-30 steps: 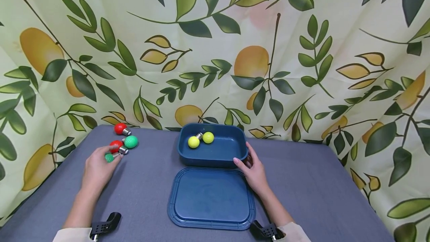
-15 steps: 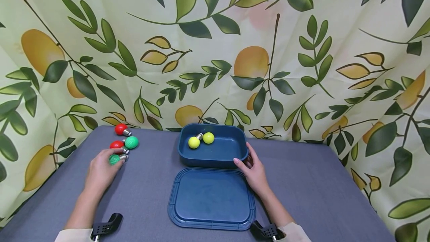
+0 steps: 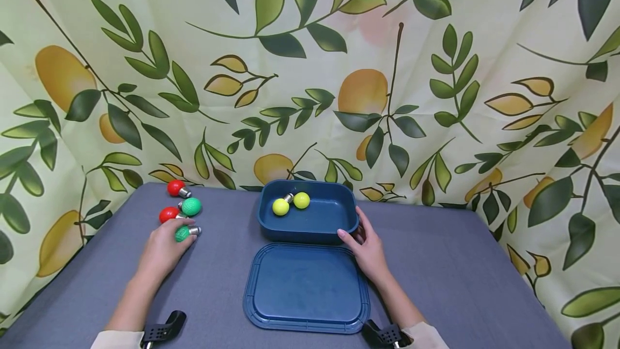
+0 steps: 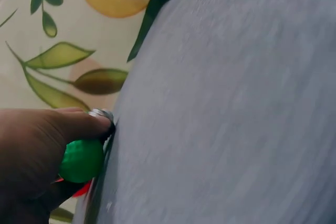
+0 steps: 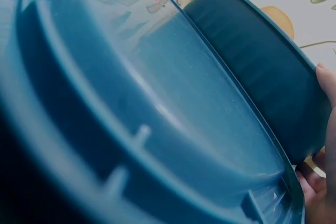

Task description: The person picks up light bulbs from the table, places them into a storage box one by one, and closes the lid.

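Note:
My left hand (image 3: 162,246) pinches a green light bulb (image 3: 182,233) between thumb and fingers, its silver screw base pointing right. In the left wrist view the green bulb (image 4: 81,162) shows below the thumb, partly covered by it. My right hand (image 3: 369,249) grips the front right corner of a dark blue box (image 3: 300,235), thumb at the front and fingers round the side. Two yellow bulbs, one at the left (image 3: 280,207) and one beside it (image 3: 302,200), lie inside the box. The right wrist view shows fingers at the end of the box (image 5: 262,72).
A blue lid (image 3: 307,287) lies flat before the box. Left of the box are a far red bulb (image 3: 175,187), a nearer red bulb (image 3: 169,214) and another green bulb (image 3: 192,207). A leaf-patterned curtain (image 3: 310,69) hangs behind the grey-blue table (image 3: 450,263).
The left hand has drawn the green bulb rightward, away from the nearer red bulb. My right hand stays on the box, and the other bulbs lie as before.

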Available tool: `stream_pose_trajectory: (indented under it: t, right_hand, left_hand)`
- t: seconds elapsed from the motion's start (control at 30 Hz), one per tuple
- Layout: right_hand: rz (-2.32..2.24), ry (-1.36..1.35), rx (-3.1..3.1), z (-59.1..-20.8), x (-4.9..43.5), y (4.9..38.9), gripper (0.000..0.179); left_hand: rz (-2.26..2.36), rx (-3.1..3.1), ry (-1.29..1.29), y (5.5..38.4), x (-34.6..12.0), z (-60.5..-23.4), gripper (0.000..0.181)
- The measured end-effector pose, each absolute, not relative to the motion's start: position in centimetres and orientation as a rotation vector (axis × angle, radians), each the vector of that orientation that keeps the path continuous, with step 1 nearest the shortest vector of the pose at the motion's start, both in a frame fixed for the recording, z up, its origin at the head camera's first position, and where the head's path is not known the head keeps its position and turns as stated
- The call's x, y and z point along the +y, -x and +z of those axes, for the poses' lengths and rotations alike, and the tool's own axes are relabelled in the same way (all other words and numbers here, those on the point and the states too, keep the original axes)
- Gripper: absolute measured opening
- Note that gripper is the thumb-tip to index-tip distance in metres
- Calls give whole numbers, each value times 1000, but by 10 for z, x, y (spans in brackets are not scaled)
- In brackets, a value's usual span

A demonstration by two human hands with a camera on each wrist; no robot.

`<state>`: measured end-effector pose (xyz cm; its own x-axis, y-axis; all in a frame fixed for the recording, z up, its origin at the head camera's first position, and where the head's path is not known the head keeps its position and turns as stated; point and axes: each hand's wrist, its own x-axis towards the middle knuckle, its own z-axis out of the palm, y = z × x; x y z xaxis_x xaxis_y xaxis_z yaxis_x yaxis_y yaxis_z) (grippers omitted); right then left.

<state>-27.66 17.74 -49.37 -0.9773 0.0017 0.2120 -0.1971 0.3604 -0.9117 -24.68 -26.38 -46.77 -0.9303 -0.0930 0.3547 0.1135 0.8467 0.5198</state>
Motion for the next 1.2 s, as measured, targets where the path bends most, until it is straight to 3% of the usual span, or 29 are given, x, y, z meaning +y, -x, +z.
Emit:
stream_pose_trajectory:
  t: [0.43, 0.7, 1.03, 1.2]
  right_hand:
    - [1697, -187, -2428, -492, 177, 276, 82]
    - [1707, -180, -2422, -492, 177, 276, 82]
    - [1714, -155, -2433, -496, 177, 280, 83]
    - [1704, -163, -2437, -493, 177, 278, 81]
  left_hand:
    - [-785, -2624, 123, 252, -243, -475, 35]
    - [-768, -2595, 122, 252, -233, -477, 45]
    - [-810, -2481, 25, 254, -227, -478, 28]
    - [-889, -2442, -40, 255, -224, -474, 29]
